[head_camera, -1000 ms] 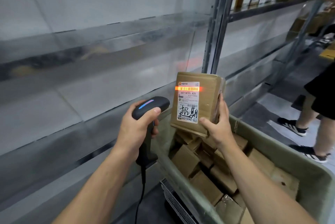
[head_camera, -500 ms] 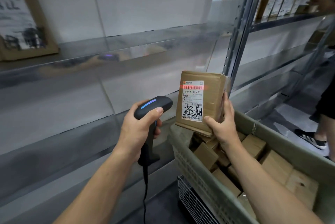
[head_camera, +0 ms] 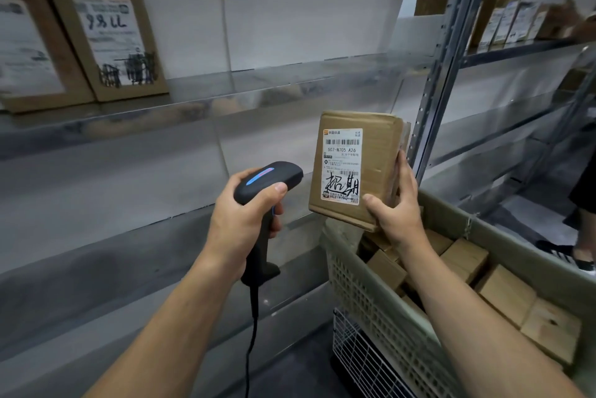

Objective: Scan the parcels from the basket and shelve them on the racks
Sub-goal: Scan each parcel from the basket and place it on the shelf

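My right hand [head_camera: 396,204] grips a brown cardboard parcel [head_camera: 375,152] by its lower right corner and holds it upright above the basket, white label facing me. My left hand [head_camera: 240,220] grips a black corded barcode scanner [head_camera: 267,176] with a blue light on top, its head pointing at the parcel from the left. No red scan line shows on the label. The grey-green plastic basket [head_camera: 364,288] at lower right holds several small cardboard parcels [head_camera: 464,257].
Grey metal rack shelves [head_camera: 225,97] run along the left; two labelled parcels [head_camera: 109,42] lean on the upper shelf at far left. A rack upright [head_camera: 442,75] stands behind the held parcel, with more parcels [head_camera: 516,21] shelved beyond. A person's leg and shoe [head_camera: 577,255] are at right.
The red scan line on the parcel's barcode has gone out. My view has swung left, bringing the two shelved parcels into sight. Both hands keep their grips.
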Tool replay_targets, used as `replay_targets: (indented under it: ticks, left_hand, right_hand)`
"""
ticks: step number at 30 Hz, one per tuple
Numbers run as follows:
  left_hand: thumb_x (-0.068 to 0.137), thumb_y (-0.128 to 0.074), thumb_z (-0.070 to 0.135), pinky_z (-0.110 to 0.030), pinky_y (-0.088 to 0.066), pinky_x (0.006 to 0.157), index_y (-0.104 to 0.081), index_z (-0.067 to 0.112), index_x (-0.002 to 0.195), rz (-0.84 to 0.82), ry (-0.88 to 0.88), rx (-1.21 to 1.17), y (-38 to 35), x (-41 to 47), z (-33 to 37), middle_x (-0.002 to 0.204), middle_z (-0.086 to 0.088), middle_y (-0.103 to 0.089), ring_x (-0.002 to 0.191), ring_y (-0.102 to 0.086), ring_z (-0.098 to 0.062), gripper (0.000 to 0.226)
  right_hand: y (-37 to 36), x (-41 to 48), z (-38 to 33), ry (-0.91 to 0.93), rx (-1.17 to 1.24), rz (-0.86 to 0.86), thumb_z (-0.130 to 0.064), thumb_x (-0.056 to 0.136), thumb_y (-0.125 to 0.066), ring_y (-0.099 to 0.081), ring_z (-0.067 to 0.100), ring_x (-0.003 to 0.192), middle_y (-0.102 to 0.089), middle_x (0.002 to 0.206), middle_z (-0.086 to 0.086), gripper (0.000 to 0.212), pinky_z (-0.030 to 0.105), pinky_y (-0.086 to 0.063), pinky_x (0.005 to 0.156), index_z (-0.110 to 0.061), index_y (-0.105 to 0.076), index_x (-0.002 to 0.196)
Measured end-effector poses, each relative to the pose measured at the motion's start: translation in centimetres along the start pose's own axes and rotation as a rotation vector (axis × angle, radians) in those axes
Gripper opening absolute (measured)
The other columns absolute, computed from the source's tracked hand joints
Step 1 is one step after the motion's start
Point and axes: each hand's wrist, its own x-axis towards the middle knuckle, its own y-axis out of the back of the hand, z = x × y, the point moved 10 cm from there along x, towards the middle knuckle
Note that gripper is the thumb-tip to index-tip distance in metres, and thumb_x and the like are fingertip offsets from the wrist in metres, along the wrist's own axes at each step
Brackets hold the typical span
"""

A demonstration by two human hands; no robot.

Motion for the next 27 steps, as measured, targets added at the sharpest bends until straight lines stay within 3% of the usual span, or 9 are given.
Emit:
replay_targets:
  ticks: [9, 15, 20, 27]
  left_hand:
    - [0.073, -0.075, 0.033, -0.031, -0.05, 0.055, -0.061, 0.023, 0.119, 0.074, -0.138, -0.007, 4.0, -0.3, 5.5, 0.07, -0.005, -0.067, 0.059, -0.058, -0.021, 0.048]
    - [0.074, -0.075, 0.033, -0.031, -0.049, 0.053, -0.061, 0.022, 0.12, 0.135, -0.237, 0.001, 6.0, -0.7, 9.4, 0.071, -0.006, -0.066, 0.056, -0.057, -0.022, 0.049]
    - [0.075, -0.075, 0.033, -0.032, -0.049, 0.054, -0.061, 0.02, 0.121, 0.189, -0.314, 0.011, 7.4, -0.8, 12.1, 0.073, -0.007, -0.066, 0.057, -0.058, -0.023, 0.05]
    - [0.077, -0.075, 0.03, -0.033, -0.049, 0.055, -0.06, 0.021, 0.122, 0.276, -0.39, 0.016, 9.2, -0.2, 14.9, 0.074, -0.008, -0.066, 0.058, -0.057, -0.023, 0.048]
  right_hand:
    - [-3.2, 1.8, -7.0, 0.156, 0.186, -0.04, -0.046, 0.07, -0.078, -0.038, 0.016, 0.141, -0.031, 0.155, -0.013, 0.096, 0.055, -0.041, 0.113, -0.065, -0.023, 0.146]
    - [-5.4, 3.5, -11.7, 0.251, 0.314, -0.097, -0.043, 0.071, -0.079, -0.04, 0.012, 0.139, -0.032, 0.149, -0.023, 0.095, 0.053, -0.046, 0.109, -0.063, -0.026, 0.147]
    - [-7.3, 5.2, -15.0, 0.324, 0.382, -0.127, -0.041, 0.069, -0.079, -0.042, 0.01, 0.138, -0.032, 0.151, -0.019, 0.097, 0.05, -0.048, 0.109, -0.056, -0.028, 0.151]
    - [-9.8, 9.1, -19.4, 0.428, 0.471, -0.193, -0.032, 0.073, -0.077, -0.045, 0.013, 0.138, -0.035, 0.153, -0.02, 0.092, 0.049, -0.047, 0.109, -0.058, -0.03, 0.148]
